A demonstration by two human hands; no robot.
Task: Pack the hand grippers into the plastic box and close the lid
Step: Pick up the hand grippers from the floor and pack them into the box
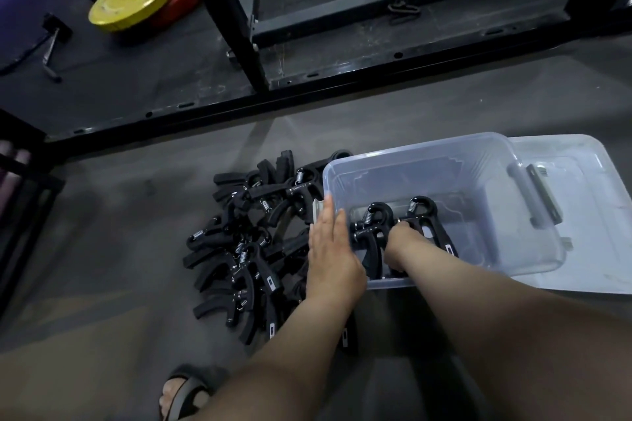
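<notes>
Tangling is the chief risk in the head view. The right hand point(400, 239), inside the plastic box point(478, 154), has its fingers curled around a hand gripper point(376, 215) standing beside a second one point(427, 212), and their springs could hook together. The left hand point(333, 249), fingers straight, rests on the box's near corner; without that hold, the light box may slide. The pile point(246, 243) lies on the floor at left, the lid point(588, 181) at right.

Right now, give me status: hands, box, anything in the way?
Left hand open on plastic box rim. Right hand grips hand gripper inside box. Pile of grippers on floor; lid off, nothing blocking.
</notes>
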